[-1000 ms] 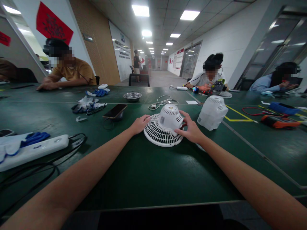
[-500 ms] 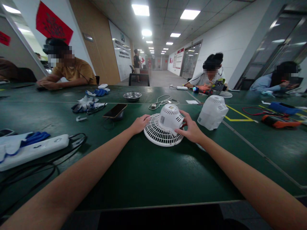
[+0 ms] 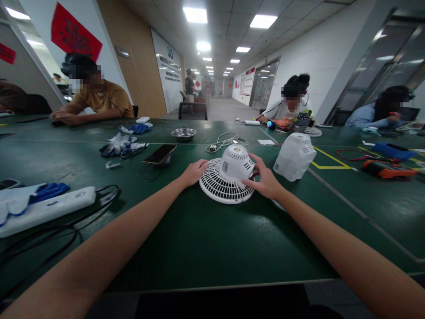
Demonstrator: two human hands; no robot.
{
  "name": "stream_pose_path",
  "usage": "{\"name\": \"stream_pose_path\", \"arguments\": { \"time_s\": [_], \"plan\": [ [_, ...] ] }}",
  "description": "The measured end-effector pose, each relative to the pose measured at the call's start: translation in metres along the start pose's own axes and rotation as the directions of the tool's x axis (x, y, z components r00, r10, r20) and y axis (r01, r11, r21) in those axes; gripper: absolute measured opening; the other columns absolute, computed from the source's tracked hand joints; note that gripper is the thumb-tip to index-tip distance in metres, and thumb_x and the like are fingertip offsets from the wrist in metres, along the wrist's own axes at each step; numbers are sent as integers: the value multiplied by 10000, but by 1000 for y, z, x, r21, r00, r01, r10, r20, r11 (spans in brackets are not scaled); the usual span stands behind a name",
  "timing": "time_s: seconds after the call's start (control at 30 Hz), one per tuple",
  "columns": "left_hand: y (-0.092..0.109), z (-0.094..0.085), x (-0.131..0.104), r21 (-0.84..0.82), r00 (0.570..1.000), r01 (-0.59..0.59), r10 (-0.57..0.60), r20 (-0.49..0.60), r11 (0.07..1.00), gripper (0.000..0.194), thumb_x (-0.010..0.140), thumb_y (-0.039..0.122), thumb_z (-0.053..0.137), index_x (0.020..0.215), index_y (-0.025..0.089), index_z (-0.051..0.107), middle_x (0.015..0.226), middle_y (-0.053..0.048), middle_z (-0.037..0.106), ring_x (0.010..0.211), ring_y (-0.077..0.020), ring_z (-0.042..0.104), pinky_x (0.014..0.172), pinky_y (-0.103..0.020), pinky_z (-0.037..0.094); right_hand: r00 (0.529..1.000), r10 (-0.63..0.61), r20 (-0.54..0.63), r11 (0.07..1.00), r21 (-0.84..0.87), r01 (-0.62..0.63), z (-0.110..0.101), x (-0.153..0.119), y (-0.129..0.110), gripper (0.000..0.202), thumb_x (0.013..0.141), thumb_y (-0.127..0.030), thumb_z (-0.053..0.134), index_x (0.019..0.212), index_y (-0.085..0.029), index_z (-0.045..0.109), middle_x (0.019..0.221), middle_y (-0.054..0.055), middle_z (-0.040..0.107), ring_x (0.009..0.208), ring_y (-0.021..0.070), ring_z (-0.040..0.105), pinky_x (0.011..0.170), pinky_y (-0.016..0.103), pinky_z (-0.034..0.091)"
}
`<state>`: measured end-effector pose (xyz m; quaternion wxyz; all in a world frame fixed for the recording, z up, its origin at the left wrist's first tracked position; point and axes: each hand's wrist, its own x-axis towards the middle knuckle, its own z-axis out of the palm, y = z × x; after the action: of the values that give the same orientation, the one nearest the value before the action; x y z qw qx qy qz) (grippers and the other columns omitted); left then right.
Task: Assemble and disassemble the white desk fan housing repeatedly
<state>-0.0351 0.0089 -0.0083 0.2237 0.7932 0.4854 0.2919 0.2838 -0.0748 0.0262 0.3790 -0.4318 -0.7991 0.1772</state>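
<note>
- Nearest is the near edge of a green tabletop (image 3: 219,248), its surface dully shining, with a pale seam line slanting off toward the near right corner
- By the left edge lies a white power strip (image 3: 75,201), partly covered by a white-and-blue glove (image 3: 51,192); the dark mark on the strip is too small to read
- Midway between the side edges, back from the near edge, sits a white fan head (image 3: 237,156), grille (image 3: 219,188) down on the tabletop, rounded housing (image 3: 233,176) up
- The left hand (image 3: 193,173) has its fingers on the grille's left rim; I cannot tell whether they pinch it
- The right hand (image 3: 266,180) holds the housing, thumb and fingers set around its right side
- The housing's small grey label (image 3: 225,166) is unreadable from here
- Toward the right edge, near that hand, stands a white plastic shell (image 3: 295,157)
- Toward the right edge too, an orange meter (image 3: 387,169) lies before a blue box (image 3: 395,149), contents unclear
- Near the far edge is a shiny metal bowl (image 3: 183,134), its inside hard to judge
- Past the far edge, people sit; behind them hang a red poster (image 3: 76,33) with black characters and a wall sign (image 3: 168,66) of blurred dark lettering, beside a corridor under bright ceiling lights (image 3: 195,15)
</note>
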Motion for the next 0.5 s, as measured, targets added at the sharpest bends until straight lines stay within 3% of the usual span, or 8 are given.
{"name": "stream_pose_path", "arguments": {
  "time_s": [0.5],
  "plan": [
    [1,0,1,2,1000,-10,10,-18,1000,551,1024,500,339,1377,170,603,1332,-105,696,1197,-265,662,1043,-387,486,1000,-11,1,1000,19,11,1,0,2,942,808,-505,771,1569,-308,252,1225,117,694,991,318,699,899,563,595]
  ]
}}
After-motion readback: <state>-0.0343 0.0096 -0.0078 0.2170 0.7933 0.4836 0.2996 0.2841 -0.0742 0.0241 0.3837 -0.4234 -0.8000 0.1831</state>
